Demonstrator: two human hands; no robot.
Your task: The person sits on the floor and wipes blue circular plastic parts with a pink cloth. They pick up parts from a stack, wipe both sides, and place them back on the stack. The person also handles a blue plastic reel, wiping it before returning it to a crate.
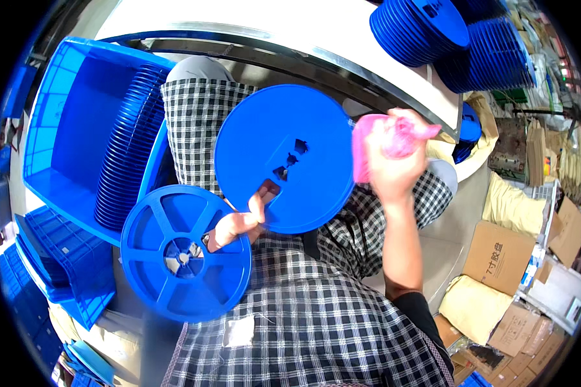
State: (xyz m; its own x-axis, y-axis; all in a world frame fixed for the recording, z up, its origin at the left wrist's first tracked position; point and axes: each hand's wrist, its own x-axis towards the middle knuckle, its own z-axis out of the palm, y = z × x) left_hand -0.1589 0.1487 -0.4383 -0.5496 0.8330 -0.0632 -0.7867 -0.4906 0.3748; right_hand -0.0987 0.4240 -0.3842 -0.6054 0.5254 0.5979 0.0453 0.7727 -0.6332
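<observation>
A large flat blue plastic reel disc with dark cut-out slots in its middle hangs over my lap, seen face on. My left hand is closed on it at the lower left, with a finger at one of the slots. A spoked blue reel with a round hub lies just left of that hand and hides the forearm. At the disc's right edge my right hand is closed around a crumpled pink cloth. The cloth overlaps the rim in view; I cannot tell how firmly it touches.
A blue crate on the left holds a long row of upright blue discs. Stacked blue reels stand on the white table ahead. Cardboard boxes and a cream sack crowd the right side.
</observation>
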